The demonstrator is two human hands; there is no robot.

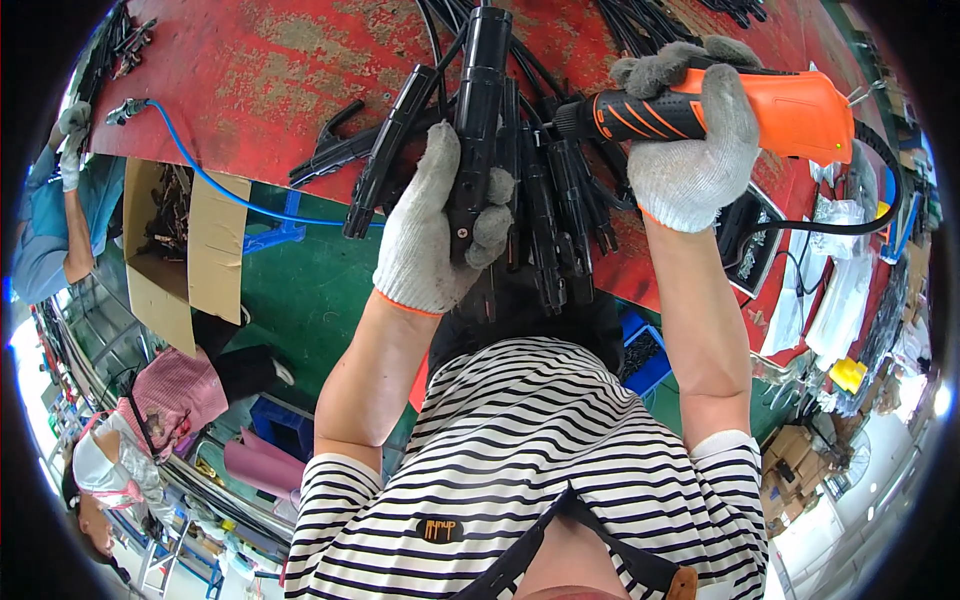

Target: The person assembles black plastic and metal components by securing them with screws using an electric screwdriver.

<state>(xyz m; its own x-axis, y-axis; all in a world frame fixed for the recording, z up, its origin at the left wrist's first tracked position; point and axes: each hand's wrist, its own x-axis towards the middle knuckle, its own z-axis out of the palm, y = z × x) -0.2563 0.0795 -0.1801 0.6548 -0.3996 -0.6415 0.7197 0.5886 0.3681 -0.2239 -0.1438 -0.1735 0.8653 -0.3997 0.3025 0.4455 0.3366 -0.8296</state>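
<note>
Left hand [437, 225], in a white knit glove, closed tight round a long black clamp-like handle [477, 120], thumb on one side and fingers curled over the other, the piece held upright above the near edge of the red bench [260, 70]. Right hand [693, 135], gloved alike, wrapped firmly round the grip of an orange and black power screwdriver [740, 108], its black nose aimed leftward at the upper part of the held handle, close to it; contact not clear. Black cable [880, 190] looping from the tool's rear down toward the bench's right edge. Directly beneath and between both hands, a heap of similar black handles [560, 200] with leads, spread across the middle of the bench and overhanging its near edge. More black parts [335, 145] lying loose just left of the heap. Blue hose [215, 180] running from the bench's left corner down across the near edge. Open cardboard box [170, 250] below the left edge, dark parts inside. Another person's gloved hand [72, 140] at the far left corner. Clear plastic bags [830, 270] along the right edge.
</note>
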